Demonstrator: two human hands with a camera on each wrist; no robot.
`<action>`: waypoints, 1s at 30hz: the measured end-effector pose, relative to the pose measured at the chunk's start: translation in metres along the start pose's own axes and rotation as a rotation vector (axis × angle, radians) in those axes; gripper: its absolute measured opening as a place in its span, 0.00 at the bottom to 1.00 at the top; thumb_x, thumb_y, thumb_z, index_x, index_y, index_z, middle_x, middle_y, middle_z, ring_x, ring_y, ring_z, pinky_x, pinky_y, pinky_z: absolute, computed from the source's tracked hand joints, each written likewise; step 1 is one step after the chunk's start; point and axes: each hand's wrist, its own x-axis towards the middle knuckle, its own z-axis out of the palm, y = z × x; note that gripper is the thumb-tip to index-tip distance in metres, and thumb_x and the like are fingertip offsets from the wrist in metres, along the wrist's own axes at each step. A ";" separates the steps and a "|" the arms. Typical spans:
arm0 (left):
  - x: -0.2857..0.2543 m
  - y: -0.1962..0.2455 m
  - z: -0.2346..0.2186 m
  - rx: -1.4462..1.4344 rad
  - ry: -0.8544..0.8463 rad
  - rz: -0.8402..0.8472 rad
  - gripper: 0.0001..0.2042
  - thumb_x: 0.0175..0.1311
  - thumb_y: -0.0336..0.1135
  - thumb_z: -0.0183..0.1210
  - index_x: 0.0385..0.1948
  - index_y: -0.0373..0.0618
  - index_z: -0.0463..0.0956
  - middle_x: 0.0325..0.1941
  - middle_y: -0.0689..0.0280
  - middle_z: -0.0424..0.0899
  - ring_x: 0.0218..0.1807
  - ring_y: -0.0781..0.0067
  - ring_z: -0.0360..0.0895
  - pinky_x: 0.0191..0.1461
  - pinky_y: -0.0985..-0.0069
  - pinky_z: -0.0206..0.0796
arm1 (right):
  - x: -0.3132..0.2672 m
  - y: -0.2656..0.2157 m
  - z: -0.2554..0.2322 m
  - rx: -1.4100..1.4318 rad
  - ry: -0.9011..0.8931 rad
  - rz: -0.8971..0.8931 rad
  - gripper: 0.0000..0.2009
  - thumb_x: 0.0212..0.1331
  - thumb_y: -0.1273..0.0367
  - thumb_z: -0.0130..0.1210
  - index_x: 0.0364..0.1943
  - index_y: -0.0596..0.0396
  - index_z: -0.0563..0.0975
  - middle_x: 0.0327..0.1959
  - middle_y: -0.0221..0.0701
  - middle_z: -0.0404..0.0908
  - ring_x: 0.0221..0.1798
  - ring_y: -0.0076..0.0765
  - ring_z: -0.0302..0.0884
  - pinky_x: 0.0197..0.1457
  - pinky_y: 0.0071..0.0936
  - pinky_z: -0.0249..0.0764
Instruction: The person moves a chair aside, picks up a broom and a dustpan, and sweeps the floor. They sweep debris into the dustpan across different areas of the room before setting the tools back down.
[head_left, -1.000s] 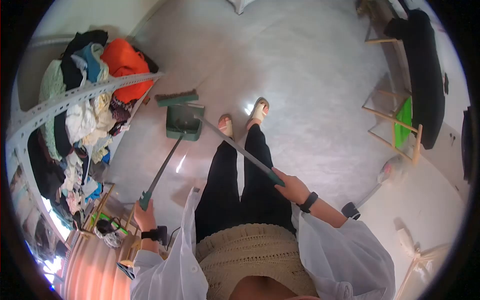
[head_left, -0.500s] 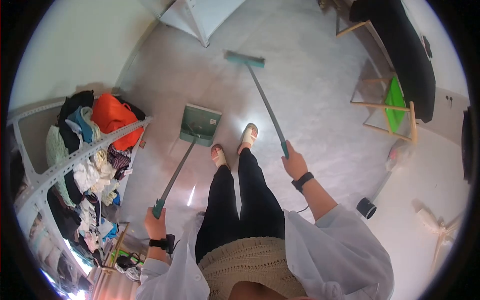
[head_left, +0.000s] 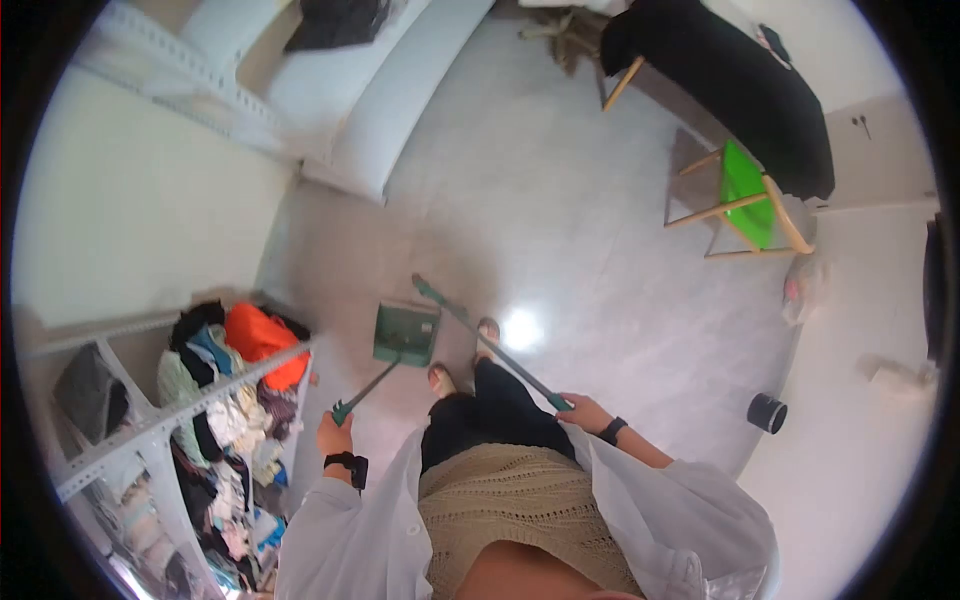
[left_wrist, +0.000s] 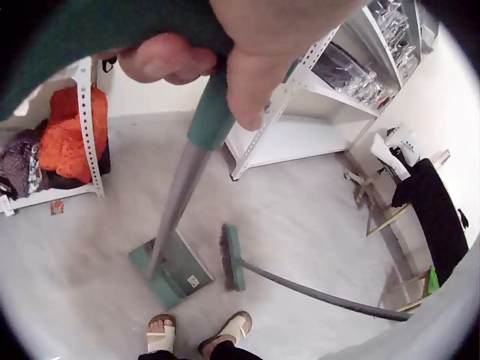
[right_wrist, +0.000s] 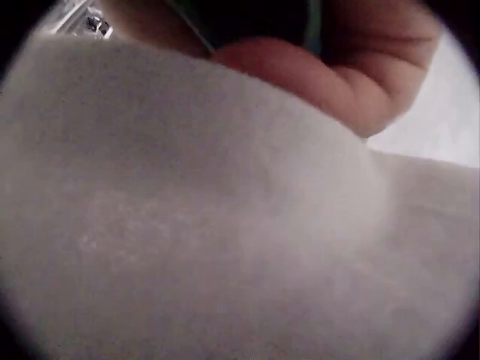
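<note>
My left hand (head_left: 334, 435) grips the green end of a long-handled dustpan (head_left: 405, 333), whose pan rests on the floor left of my feet. In the left wrist view the left hand (left_wrist: 270, 45) wraps the green grip, and the dustpan (left_wrist: 196, 271) lies beyond my toes. With my right hand (head_left: 588, 412) I hold the handle of a broom (head_left: 510, 365). The head of the broom (left_wrist: 232, 257) is just beside the dustpan's right side, bristles facing it. Pale cloth (right_wrist: 202, 195) covers most of the right wrist view, with curled fingers of the right hand (right_wrist: 322, 82) above it.
A metal shelf (head_left: 190, 400) packed with clothes stands at the left. White shelving (head_left: 370, 130) is at the far side. On the right are a black-covered table (head_left: 740, 90), a green chair (head_left: 745, 190) and a black cylinder (head_left: 767, 413) by the wall.
The broom head swung from the dustpan's far edge out to the far right, then back beside the dustpan. The head view shifted, showing more far shelving. Both hands kept their holds.
</note>
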 end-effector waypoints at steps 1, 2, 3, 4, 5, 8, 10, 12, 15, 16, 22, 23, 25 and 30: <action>0.003 0.011 -0.007 0.002 0.028 0.021 0.18 0.49 0.45 0.62 0.31 0.40 0.71 0.31 0.49 0.78 0.38 0.45 0.74 0.39 0.56 0.64 | -0.004 0.005 -0.004 -0.061 0.038 -0.084 0.26 0.48 0.67 0.58 0.55 0.56 0.68 0.28 0.35 0.78 0.24 0.27 0.73 0.28 0.24 0.71; 0.005 0.018 -0.014 0.009 0.046 0.039 0.18 0.49 0.45 0.62 0.31 0.39 0.71 0.31 0.48 0.78 0.38 0.45 0.74 0.39 0.56 0.64 | -0.008 0.013 -0.007 -0.140 0.100 -0.162 0.23 0.47 0.65 0.58 0.50 0.58 0.71 0.30 0.39 0.78 0.29 0.36 0.76 0.35 0.29 0.72; 0.006 0.030 -0.022 -0.017 0.059 0.088 0.18 0.49 0.45 0.62 0.30 0.38 0.71 0.31 0.48 0.77 0.38 0.44 0.74 0.39 0.56 0.64 | -0.013 0.016 -0.011 -0.163 0.121 -0.195 0.22 0.47 0.64 0.58 0.48 0.58 0.72 0.32 0.41 0.78 0.32 0.40 0.76 0.38 0.31 0.71; 0.008 0.044 -0.030 -0.044 0.071 0.137 0.18 0.49 0.45 0.62 0.30 0.38 0.71 0.31 0.48 0.77 0.38 0.44 0.74 0.39 0.57 0.64 | -0.017 0.017 -0.017 -0.187 0.143 -0.227 0.21 0.47 0.64 0.57 0.46 0.59 0.73 0.33 0.42 0.78 0.34 0.44 0.76 0.40 0.33 0.71; 0.012 0.054 -0.037 -0.070 0.082 0.187 0.18 0.49 0.44 0.62 0.30 0.37 0.71 0.31 0.47 0.77 0.38 0.44 0.74 0.39 0.57 0.65 | -0.018 0.018 -0.021 -0.210 0.165 -0.258 0.20 0.47 0.63 0.57 0.44 0.60 0.73 0.34 0.44 0.78 0.37 0.48 0.76 0.43 0.35 0.70; 0.039 0.079 -0.039 -0.002 0.087 0.241 0.19 0.48 0.44 0.63 0.31 0.36 0.71 0.31 0.46 0.77 0.39 0.44 0.74 0.40 0.58 0.66 | -0.017 0.032 -0.034 -0.145 0.269 -0.197 0.17 0.48 0.62 0.55 0.39 0.61 0.74 0.34 0.47 0.77 0.39 0.52 0.74 0.43 0.38 0.69; 0.043 0.119 -0.051 0.045 0.090 0.243 0.20 0.48 0.45 0.62 0.32 0.36 0.71 0.32 0.47 0.78 0.40 0.44 0.74 0.40 0.57 0.66 | -0.044 0.013 -0.050 -0.131 0.336 -0.101 0.17 0.47 0.61 0.54 0.35 0.62 0.75 0.33 0.49 0.77 0.39 0.54 0.74 0.41 0.40 0.68; 0.052 0.154 -0.060 0.088 0.086 0.306 0.20 0.48 0.46 0.62 0.33 0.36 0.72 0.34 0.47 0.78 0.40 0.45 0.74 0.41 0.57 0.66 | -0.047 0.029 -0.060 -0.025 0.406 -0.056 0.17 0.46 0.60 0.55 0.33 0.61 0.75 0.32 0.49 0.77 0.38 0.53 0.74 0.40 0.40 0.68; 0.082 0.205 -0.062 0.085 0.069 0.385 0.21 0.48 0.48 0.62 0.33 0.37 0.72 0.35 0.48 0.78 0.42 0.46 0.74 0.43 0.57 0.66 | -0.062 0.010 -0.081 0.085 0.540 0.012 0.18 0.45 0.58 0.56 0.33 0.61 0.75 0.30 0.47 0.78 0.34 0.50 0.74 0.37 0.38 0.68; 0.090 0.223 -0.064 0.079 0.057 0.410 0.21 0.48 0.48 0.62 0.34 0.37 0.72 0.36 0.48 0.78 0.42 0.46 0.74 0.43 0.57 0.66 | -0.057 0.023 -0.088 0.093 0.594 -0.024 0.19 0.44 0.58 0.57 0.33 0.61 0.75 0.29 0.47 0.78 0.34 0.49 0.75 0.37 0.38 0.68; 0.131 0.354 -0.066 0.105 0.056 0.508 0.21 0.48 0.47 0.62 0.36 0.38 0.73 0.37 0.49 0.78 0.43 0.47 0.74 0.45 0.59 0.66 | -0.036 0.024 -0.153 0.168 0.735 0.032 0.19 0.42 0.61 0.57 0.35 0.63 0.75 0.30 0.48 0.78 0.36 0.47 0.77 0.39 0.35 0.70; 0.142 0.376 -0.063 0.119 0.032 0.502 0.21 0.48 0.47 0.62 0.36 0.38 0.73 0.37 0.49 0.78 0.43 0.47 0.74 0.45 0.59 0.66 | -0.032 0.019 -0.166 0.181 0.743 0.043 0.19 0.41 0.61 0.57 0.34 0.63 0.75 0.30 0.48 0.78 0.37 0.46 0.77 0.40 0.35 0.70; 0.167 0.408 -0.048 0.053 0.044 0.566 0.21 0.48 0.46 0.61 0.37 0.38 0.73 0.37 0.49 0.78 0.43 0.47 0.74 0.45 0.59 0.66 | -0.027 0.006 -0.200 0.224 0.747 0.093 0.18 0.41 0.62 0.56 0.33 0.64 0.76 0.29 0.48 0.79 0.37 0.47 0.77 0.40 0.35 0.71; 0.180 0.524 -0.065 0.070 0.002 0.610 0.21 0.48 0.46 0.60 0.37 0.37 0.74 0.37 0.48 0.78 0.42 0.46 0.74 0.45 0.58 0.66 | 0.014 0.006 -0.285 0.135 0.700 -0.051 0.13 0.43 0.68 0.55 0.30 0.65 0.76 0.23 0.41 0.78 0.27 0.40 0.76 0.31 0.32 0.70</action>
